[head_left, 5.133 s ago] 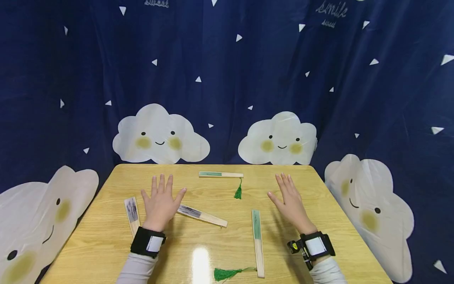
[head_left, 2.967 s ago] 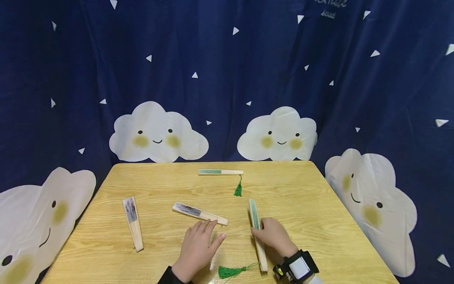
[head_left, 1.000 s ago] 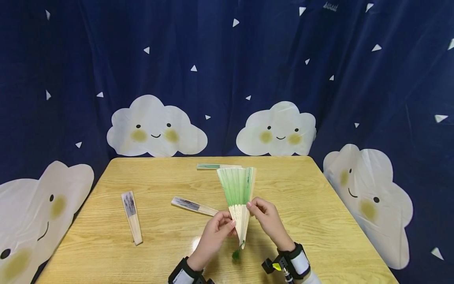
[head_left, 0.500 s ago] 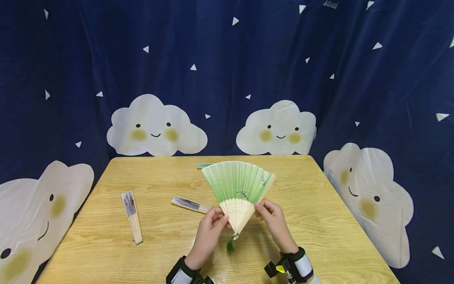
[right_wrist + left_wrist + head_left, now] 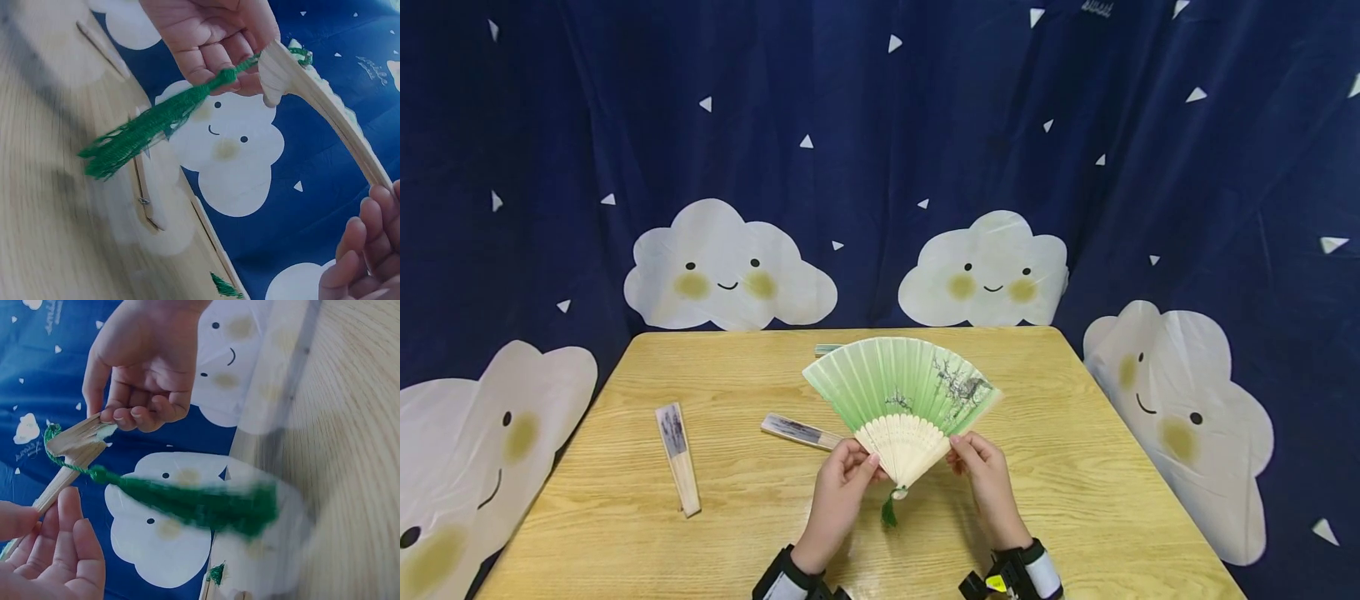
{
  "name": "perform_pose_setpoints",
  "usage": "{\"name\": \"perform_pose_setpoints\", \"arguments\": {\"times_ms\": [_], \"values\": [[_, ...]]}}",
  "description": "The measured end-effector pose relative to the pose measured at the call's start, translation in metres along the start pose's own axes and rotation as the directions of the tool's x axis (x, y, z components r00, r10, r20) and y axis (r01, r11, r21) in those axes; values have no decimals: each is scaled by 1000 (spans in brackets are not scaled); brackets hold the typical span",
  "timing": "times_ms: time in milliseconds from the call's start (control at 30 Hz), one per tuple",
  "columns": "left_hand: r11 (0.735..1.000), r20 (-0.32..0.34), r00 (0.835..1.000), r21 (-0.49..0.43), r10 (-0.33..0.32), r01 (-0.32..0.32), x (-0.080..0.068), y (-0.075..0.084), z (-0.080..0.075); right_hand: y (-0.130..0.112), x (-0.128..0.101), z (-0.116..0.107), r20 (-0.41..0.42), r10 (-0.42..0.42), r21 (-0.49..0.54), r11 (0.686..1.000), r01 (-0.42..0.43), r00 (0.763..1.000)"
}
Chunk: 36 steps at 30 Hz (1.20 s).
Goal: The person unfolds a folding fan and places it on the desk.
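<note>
A green folding fan (image 5: 902, 379) with pale ribs and a dark branch print is spread wide above the table in the head view. My left hand (image 5: 838, 496) pinches its left outer rib between thumb and fingers; my right hand (image 5: 990, 487) pinches the right one. From the pivot end hangs a green tassel (image 5: 889, 510), which looks large in both wrist views. The left wrist view shows the fan's rib ends (image 5: 75, 444) from below, with my left fingers (image 5: 75, 550) curled at one guard rib. In the right wrist view my right fingers (image 5: 369, 237) hold the other.
Folded fans lie on the wooden table (image 5: 1075, 500): a grey-patterned one (image 5: 677, 458) at left, another grey-patterned one (image 5: 797, 429) near the middle, partly covered by my left hand. Behind the spread fan a green folded fan (image 5: 829, 349) peeks out. A dark blue curtain (image 5: 865, 108) surrounds the table.
Both hands started open above the table. The right hand took the folded green fan, lifted it, and the left joined. The fan has since spread from narrow to wide as the hands moved apart.
</note>
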<state>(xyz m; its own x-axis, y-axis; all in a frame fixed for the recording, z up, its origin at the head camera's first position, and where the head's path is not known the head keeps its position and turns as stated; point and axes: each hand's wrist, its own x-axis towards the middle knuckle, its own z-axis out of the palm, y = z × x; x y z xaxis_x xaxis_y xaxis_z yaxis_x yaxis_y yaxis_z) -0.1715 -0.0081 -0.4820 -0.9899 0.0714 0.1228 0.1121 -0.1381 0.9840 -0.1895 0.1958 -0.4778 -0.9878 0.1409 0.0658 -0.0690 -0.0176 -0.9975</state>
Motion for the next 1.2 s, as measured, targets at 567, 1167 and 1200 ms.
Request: {"name": "perform_pose_setpoints", "arguments": {"times_ms": [567, 1167, 1200], "values": [[986, -156, 988, -164, -9, -17, 2, -10, 5, 10, -6, -6, -64, 146, 291, 949, -121, 987], [949, -259, 962, -316, -85, -1, 2, -15, 13, 21, -10, -1, -78, 129, 465, 882, -78, 989], [946, -265, 960, -324, -91, 0, 2, -15, 14, 21, -11, -1, -81, 128, 470, 879, -75, 988]]}}
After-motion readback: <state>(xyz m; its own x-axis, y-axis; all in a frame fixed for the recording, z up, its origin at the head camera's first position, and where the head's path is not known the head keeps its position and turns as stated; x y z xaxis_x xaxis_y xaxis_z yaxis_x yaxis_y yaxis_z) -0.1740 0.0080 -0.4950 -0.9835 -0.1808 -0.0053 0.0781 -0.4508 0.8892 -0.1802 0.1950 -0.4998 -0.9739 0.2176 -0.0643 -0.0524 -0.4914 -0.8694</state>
